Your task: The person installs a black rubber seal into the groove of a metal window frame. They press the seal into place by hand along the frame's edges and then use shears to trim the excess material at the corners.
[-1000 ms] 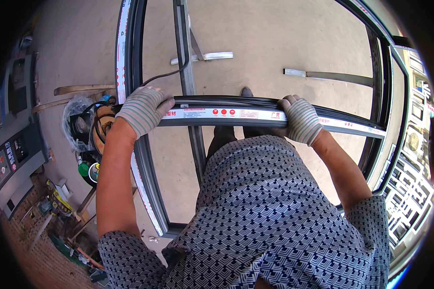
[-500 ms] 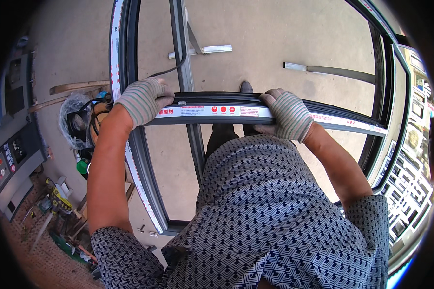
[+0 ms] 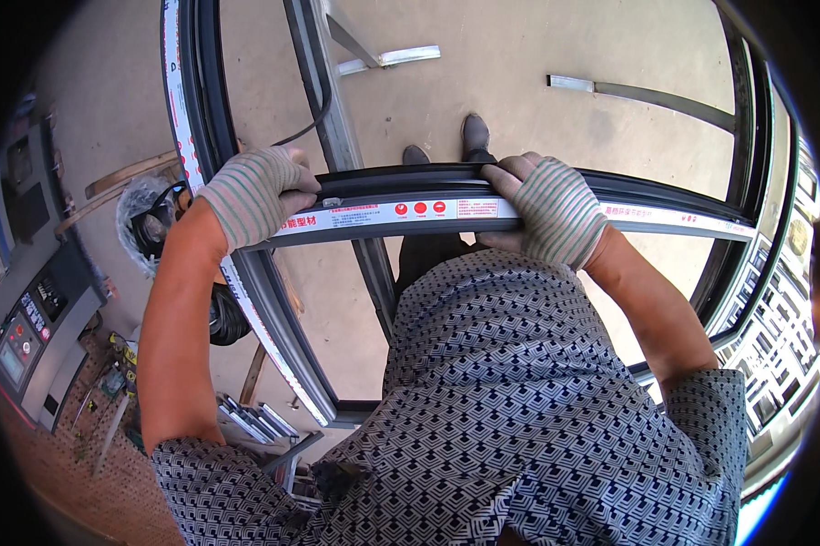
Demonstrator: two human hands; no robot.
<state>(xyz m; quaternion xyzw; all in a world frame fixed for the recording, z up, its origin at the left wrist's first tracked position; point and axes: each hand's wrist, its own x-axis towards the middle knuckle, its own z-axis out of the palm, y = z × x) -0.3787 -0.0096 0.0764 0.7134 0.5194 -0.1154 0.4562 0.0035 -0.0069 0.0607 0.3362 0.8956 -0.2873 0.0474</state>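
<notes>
A large dark window frame (image 3: 212,100), with white printed film along its sides, lies across in front of me. Its crossbar (image 3: 410,211) runs sideways close to my waist and carries the same film. My left hand (image 3: 257,196), in a grey striped fingerless-style glove, is closed over the bar's left end, by the corner with the side rail. A small silvery piece (image 3: 334,201) sits on the bar beside those fingertips. My right hand (image 3: 552,209), gloved alike, wraps the bar right of centre, thumb underneath. A thin black strip (image 3: 315,123) curves up beyond my left hand.
Grey metal stand bars (image 3: 337,118) pass beneath the frame. Another stand leg (image 3: 647,96) lies at far right. To the left are a grey machine with a control panel (image 3: 14,350), coiled black cable (image 3: 230,317) and wooden strips (image 3: 123,182). White cut profiles (image 3: 779,318) lie right.
Both hands keep their grip at about the same places on the crossbar. The view has shifted over frame and floor, and two shoes now show beyond the bar instead of one.
</notes>
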